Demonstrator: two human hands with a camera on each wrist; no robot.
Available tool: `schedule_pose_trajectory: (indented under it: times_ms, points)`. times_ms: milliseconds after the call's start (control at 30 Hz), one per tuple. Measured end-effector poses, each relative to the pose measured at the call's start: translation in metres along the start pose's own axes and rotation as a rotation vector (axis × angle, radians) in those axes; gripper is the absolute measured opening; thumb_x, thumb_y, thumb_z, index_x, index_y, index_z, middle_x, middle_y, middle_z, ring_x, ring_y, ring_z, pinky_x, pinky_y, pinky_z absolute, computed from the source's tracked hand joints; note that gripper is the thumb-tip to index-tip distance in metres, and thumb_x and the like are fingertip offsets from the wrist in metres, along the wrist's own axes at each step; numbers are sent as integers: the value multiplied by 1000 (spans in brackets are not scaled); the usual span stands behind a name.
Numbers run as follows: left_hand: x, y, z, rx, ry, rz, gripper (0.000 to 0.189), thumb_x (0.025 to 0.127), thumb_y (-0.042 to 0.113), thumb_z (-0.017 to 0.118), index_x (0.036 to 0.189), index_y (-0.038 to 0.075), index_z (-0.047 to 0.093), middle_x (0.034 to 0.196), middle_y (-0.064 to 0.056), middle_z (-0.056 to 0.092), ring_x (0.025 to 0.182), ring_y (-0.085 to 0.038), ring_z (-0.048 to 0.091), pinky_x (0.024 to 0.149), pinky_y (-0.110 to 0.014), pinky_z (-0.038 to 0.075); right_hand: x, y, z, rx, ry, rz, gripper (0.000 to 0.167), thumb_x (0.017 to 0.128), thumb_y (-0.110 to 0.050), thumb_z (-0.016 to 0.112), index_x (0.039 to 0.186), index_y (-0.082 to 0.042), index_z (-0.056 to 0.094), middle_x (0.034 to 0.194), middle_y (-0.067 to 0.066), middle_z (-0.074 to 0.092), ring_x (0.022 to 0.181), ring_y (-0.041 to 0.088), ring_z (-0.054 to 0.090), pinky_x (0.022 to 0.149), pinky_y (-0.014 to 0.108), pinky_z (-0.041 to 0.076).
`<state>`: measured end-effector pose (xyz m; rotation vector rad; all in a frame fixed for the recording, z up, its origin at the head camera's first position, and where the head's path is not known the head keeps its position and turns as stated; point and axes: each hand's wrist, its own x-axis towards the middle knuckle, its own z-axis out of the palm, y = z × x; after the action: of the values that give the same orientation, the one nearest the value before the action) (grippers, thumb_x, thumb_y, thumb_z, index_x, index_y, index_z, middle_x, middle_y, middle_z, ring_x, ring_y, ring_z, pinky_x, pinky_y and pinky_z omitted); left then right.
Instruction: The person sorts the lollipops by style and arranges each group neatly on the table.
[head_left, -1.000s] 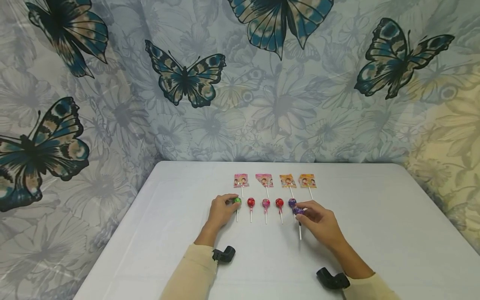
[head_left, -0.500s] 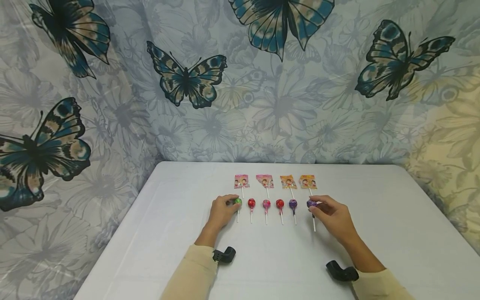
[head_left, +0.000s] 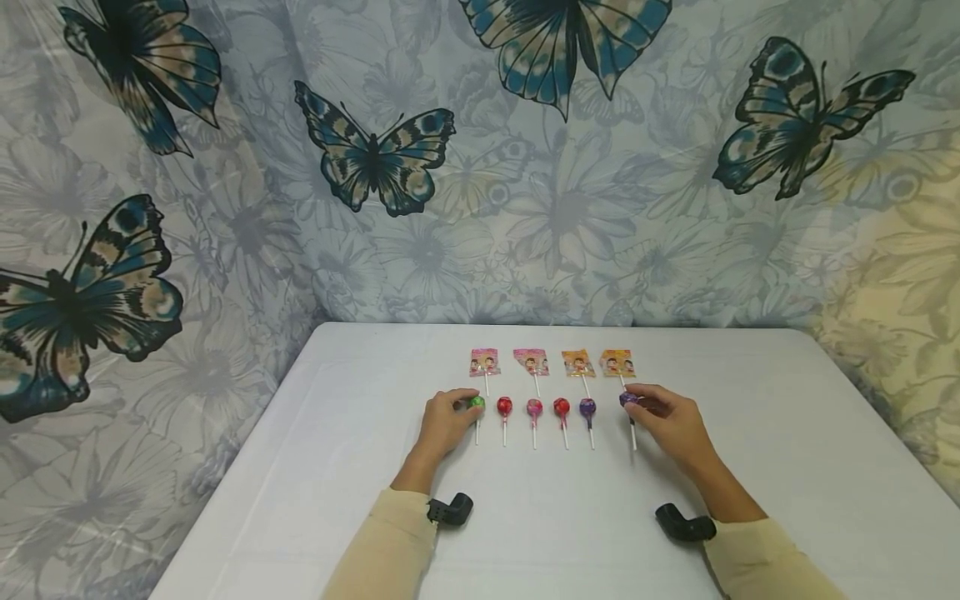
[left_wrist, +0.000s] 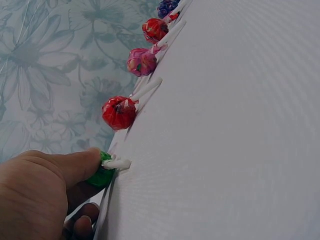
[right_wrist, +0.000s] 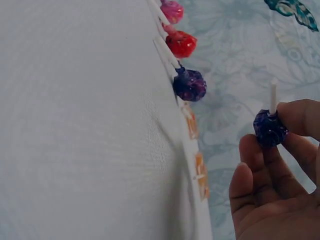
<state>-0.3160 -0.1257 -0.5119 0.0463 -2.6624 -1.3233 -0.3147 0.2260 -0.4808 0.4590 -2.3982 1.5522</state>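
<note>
My left hand (head_left: 444,423) pinches the head of a green lollipop (left_wrist: 101,176) at the left end of the front row, its white stick pointing toward me. At the row's right end my right hand (head_left: 675,423) holds a purple lollipop (right_wrist: 270,128) between thumb and fingers, raised above the table in the right wrist view. Between the hands lie a red lollipop (head_left: 505,406), a pink lollipop (head_left: 534,407), a second red lollipop (head_left: 562,407) and another purple lollipop (head_left: 587,407), sticks all toward me.
Behind them runs a row of flat wrapped lollipops: two in pink wrappers (head_left: 484,362) and two in orange wrappers (head_left: 579,363). All lie on a white table (head_left: 525,525) that meets a butterfly-patterned cloth (head_left: 570,208) at the back. Each wrist wears a black camera mount (head_left: 452,509).
The right hand has carried its purple lollipop rightward and a little away from me, from over the other purple one to a spot beyond it. The left hand stays at the green lollipop.
</note>
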Motion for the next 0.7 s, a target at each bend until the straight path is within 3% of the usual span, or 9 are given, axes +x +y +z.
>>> schedule_pose_trajectory:
  times_ms: [300, 567, 700]
  points:
    - [1, -1, 0, 2, 1, 3, 27, 85, 19, 75, 112, 14, 73, 96, -3, 58, 91, -19, 55, 77, -38, 47, 6, 18, -2, -60, -20, 32, 29, 90, -10, 69, 115, 5, 66, 105, 18, 68, 88, 2, 59, 74, 14, 47]
    - [0, 1, 0, 1, 0, 0, 27, 85, 18, 75, 112, 14, 73, 96, -3, 58, 91, -19, 55, 78, -37, 47, 12, 22, -1, -141, -76, 117, 30, 91, -16, 69, 116, 0, 67, 108, 16, 67, 91, 24, 61, 72, 26, 47]
    - [0, 2, 0, 3, 4, 1, 27, 85, 18, 75, 111, 14, 73, 95, -3, 58, 90, -19, 55, 77, -37, 47, 14, 24, 1, -166, -113, 150, 31, 91, -17, 69, 117, -1, 67, 108, 16, 67, 91, 26, 60, 72, 32, 47]
